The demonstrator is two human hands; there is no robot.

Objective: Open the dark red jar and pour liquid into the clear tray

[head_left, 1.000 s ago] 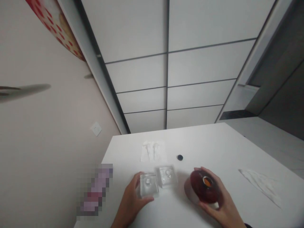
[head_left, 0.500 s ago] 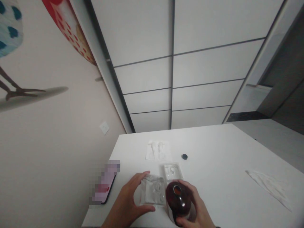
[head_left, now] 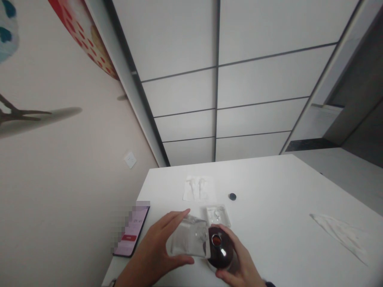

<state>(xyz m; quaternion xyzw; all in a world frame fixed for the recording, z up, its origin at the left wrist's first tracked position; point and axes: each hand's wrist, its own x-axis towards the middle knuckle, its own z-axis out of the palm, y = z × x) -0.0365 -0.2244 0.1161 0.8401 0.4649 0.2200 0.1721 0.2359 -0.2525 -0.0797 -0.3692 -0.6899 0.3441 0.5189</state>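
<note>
My left hand (head_left: 158,247) grips a clear, square-sided glass bottle (head_left: 190,239) between thumb and fingers. The bottle is tilted, its mouth end towards the right. Close against it, my right hand (head_left: 239,255) is wrapped round a dark brown bottle (head_left: 221,255) with a round open mouth on top. Just beyond the two bottles a second clear square bottle (head_left: 218,215) stands on the table. Further back lie two whitish pump tops (head_left: 201,187) on a white sheet, with a small dark cap (head_left: 232,196) to their right.
A phone (head_left: 131,231) with a lit pink screen lies at the left edge of the white table (head_left: 275,191). Towards the right edge is a crumpled white cloth or tissue (head_left: 338,237). A wall runs along the left and white panelled doors (head_left: 185,95) stand behind.
The clear bottle in my left hand has tipped over to the right, towards the brown bottle. My right hand has shifted the brown bottle slightly left.
</note>
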